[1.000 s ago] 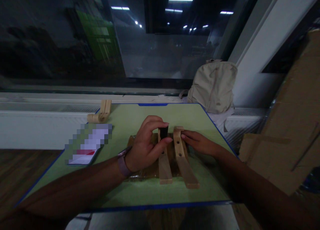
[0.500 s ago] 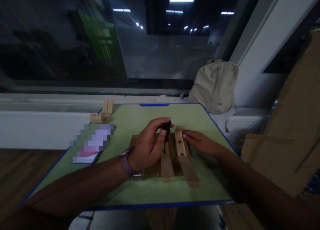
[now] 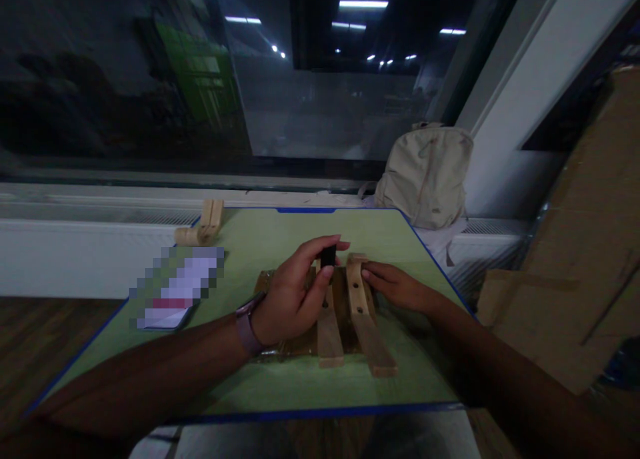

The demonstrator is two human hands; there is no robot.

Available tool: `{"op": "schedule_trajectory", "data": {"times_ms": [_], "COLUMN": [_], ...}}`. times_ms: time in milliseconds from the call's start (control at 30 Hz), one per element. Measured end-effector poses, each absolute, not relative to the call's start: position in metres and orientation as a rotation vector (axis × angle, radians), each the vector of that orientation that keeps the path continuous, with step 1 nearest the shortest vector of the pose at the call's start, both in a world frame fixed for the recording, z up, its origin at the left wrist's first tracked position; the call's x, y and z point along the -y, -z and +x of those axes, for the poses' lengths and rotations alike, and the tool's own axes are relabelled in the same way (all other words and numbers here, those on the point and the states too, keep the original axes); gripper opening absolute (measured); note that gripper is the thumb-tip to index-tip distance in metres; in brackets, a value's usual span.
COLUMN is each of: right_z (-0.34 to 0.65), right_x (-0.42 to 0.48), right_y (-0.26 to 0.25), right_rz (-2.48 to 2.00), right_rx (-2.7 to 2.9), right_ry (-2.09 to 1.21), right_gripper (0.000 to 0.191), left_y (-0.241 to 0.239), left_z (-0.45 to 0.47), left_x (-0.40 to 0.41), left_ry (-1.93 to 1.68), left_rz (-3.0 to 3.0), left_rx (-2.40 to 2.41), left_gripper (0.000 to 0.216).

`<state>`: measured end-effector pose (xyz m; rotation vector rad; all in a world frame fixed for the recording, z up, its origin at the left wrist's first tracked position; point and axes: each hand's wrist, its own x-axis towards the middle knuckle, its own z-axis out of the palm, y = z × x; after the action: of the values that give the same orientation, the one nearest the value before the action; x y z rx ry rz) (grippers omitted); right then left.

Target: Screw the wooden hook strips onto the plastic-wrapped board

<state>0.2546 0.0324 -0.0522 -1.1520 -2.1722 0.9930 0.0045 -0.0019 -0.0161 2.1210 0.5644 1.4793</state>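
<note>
My left hand (image 3: pixel 295 292), with a watch on its wrist, is closed around the black handle of a screwdriver (image 3: pixel 328 254). The tool points down at a hole in the left curved wooden piece (image 3: pixel 330 339); my thumb partly hides its tip. A second curved wooden piece (image 3: pixel 361 299), with two dark holes, lies to the right. The fingers of my right hand (image 3: pixel 397 284) grip the upper right side of that second piece. Under both pieces is a flat brown pad wrapped in shiny tape or film (image 3: pixel 295 348).
A phone-like device (image 3: pixel 180 289), its screen blurred out, lies at the left of the green table (image 3: pixel 260 239). Behind it stand more curved wooden pieces (image 3: pixel 207 222). A beige backpack (image 3: pixel 427 172) rests by the window, and large cardboard (image 3: pixel 565 246) stands on the right.
The screwdriver's handle shows at a slightly different angle, with less of its shaft visible. Both hands keep their places on the work; the whole view has shifted slightly.
</note>
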Motion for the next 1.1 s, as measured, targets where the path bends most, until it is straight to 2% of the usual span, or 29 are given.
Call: {"op": "schedule_trajectory", "data": {"times_ms": [433,667,900,1100], "right_z": [0.2556,0.2561,0.2544,0.2548], "right_x": [-0.0322,-0.0329,-0.0317,-0.0317], "right_y": [0.0536,0.0546,0.0513,0.0522], "right_rz": [-1.147,-1.165,-1.151,-1.16], "right_rx": [2.16,2.165,2.136,2.156], "right_ry": [-1.008,-0.969,-1.02,-1.004], "right_gripper": [0.052,0.05,0.05,0.054], "left_y": [0.0111,0.0178,0.0104,0.0166], "left_z": [0.001,0.0036,0.003,0.0049], "left_x": [-0.0054,-0.0001,-0.0057,-0.0025], "left_ry": [-1.632,-1.554,-1.646,-1.599], "left_rz": [2.243,2.08,2.264,2.159], "left_rx": [-0.471,-0.57,-0.462,-0.506], "left_gripper": [0.044,0.043,0.044,0.042]}}
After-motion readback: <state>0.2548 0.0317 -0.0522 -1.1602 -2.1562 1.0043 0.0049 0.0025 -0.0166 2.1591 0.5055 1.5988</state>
